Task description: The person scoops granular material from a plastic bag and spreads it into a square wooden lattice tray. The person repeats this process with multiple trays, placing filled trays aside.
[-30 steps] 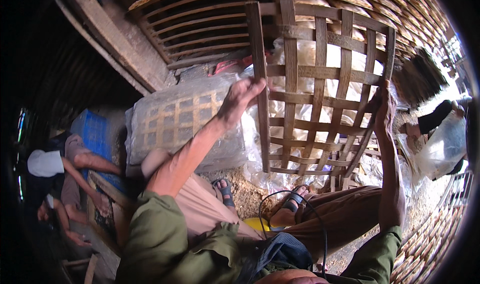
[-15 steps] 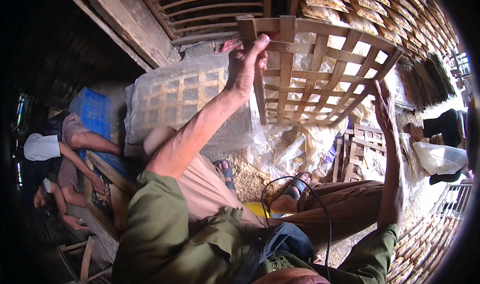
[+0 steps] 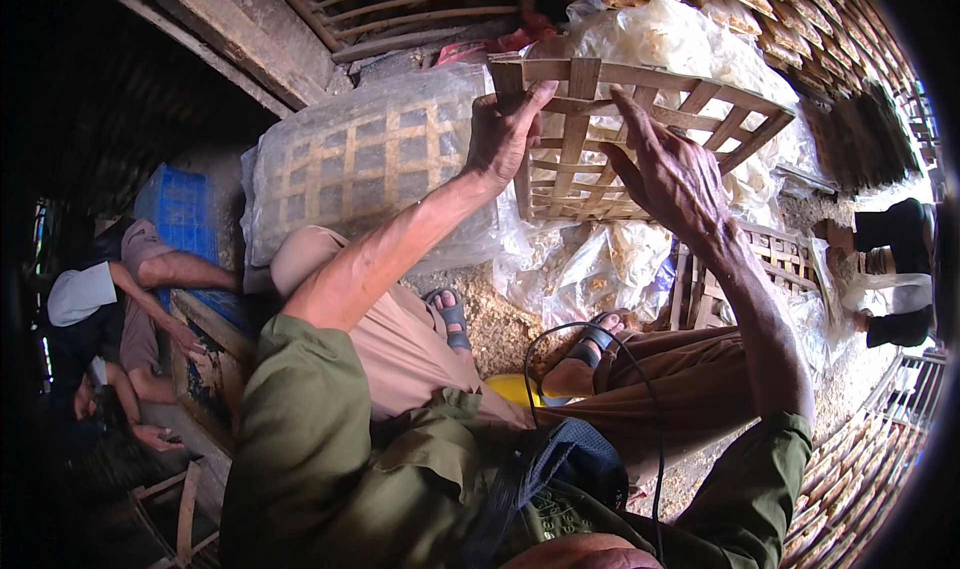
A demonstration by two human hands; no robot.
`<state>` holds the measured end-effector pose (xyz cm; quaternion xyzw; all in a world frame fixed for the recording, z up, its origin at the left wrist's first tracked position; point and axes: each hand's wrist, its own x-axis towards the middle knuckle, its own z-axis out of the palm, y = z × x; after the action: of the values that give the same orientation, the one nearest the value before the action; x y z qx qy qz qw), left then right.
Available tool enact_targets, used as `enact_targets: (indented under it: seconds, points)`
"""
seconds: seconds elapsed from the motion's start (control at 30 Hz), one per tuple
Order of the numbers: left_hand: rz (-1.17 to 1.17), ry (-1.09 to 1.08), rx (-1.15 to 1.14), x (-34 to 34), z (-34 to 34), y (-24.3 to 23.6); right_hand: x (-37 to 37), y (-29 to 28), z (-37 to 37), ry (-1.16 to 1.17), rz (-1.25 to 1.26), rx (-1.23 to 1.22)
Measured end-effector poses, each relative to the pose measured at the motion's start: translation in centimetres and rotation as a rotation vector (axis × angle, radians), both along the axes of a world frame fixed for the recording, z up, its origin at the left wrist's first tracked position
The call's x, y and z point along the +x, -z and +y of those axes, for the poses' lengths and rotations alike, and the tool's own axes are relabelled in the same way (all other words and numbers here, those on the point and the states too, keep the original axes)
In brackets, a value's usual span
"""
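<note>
A wooden lattice tray [image 3: 573, 159] of crossed flat slats is held up and tilted in front of me. My left hand [image 3: 503, 141] is closed round its left edge, thumb over the frame. Over the right half of the lattice reaches my right hand [image 3: 675, 164], its fingers stretched out and apart from the thumb. The fingertips lie at or just over the slats; whether they press on them I cannot tell. Beside the tray, on the left, is another lattice [image 3: 390, 164] under a clear plastic sheet [image 3: 440, 234]. Crumpled plastic film [image 3: 585, 279] lies below and behind the held tray.
Slatted wooden pieces [image 3: 770, 259] lie right of my feet. Rows of small filled packets [image 3: 840, 29] stand on racks at right. At left a person [image 3: 85, 299] sits by a wooden box [image 3: 215, 349] and a blue crate [image 3: 175, 214]. A black cable loops before me.
My right hand has let go of the tray's right edge and moved left over the lattice. The tray has dropped a little and tilted; my left hand keeps its hold.
</note>
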<state>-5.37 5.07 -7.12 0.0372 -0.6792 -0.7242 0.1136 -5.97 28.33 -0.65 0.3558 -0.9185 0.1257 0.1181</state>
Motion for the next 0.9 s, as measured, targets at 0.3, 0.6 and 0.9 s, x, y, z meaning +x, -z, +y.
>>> enact_targets:
  seconds: [0.3, 0.6, 0.9]
  points:
    - [-0.024, -0.05, -0.042, 1.1, -0.6, 1.1, -1.6, 1.9, -1.9, -0.174, 0.11, -0.047]
    - [0.032, -0.075, -0.064, 1.3, -0.7, 2.0, -1.8, 3.4, -2.1, -0.188, 0.118, -0.042]
    - [-0.007, -0.055, -0.078, 0.8, -1.5, 2.0, -2.3, 3.6, -2.5, -0.176, 0.108, 0.018]
